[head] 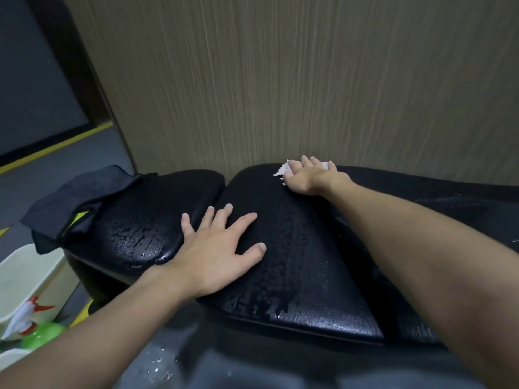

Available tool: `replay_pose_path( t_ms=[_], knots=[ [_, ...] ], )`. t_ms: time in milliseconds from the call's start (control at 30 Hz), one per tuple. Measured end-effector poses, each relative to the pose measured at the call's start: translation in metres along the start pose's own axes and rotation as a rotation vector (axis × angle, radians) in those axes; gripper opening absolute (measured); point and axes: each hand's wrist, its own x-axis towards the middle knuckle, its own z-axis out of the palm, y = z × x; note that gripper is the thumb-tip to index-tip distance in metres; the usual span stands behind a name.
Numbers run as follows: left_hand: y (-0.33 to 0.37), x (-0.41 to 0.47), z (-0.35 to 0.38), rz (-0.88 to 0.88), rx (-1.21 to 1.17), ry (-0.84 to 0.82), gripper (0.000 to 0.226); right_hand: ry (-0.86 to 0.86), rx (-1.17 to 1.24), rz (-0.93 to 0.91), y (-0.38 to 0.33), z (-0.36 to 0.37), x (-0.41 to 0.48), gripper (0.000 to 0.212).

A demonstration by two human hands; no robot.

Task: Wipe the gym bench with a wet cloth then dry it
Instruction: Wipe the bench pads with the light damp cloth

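Nearest, drops are seen on a dark surface below the bench. The bench's near edge is beaded with water, so the wet pass is judged to be under way and the drying not yet begun.

The left hand is laid flat on the bench by the gap, fingers straight and spread, gripping nothing. It is probably placed there to brace the body for the far reach.

Across the narrow gap the seat pad is wetted too. A towel is draped over its left end, likely kept there for drying. At lower left a bin and a spray bottle are set beside the bench, off the wiping path.

Farther on, the right hand is pressed palm-down on the cloth at the bench's far edge. The fingers are spread over the cloth rather than clenched round it, and white is shown at the hand's left side.

Just behind that edge a wall rises, so no room is left for a stroke beyond it. Open room is left rightward along the bench and back toward the near edge.
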Motion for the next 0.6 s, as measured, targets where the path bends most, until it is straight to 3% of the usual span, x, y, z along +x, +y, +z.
replay_pose_path(
  t_ms=[400, 600],
  knots=[
    [0.004, -0.008, -0.007, 0.009, -0.107, 0.032, 0.055, 0.025, -0.085, -0.379, -0.022, 0.042, -0.189, 0.06],
    [0.013, -0.01, -0.017, 0.192, -0.145, 0.073, 0.046, 0.057, -0.156, -0.476, -0.011, 0.052, -0.246, 0.06]
  ],
)
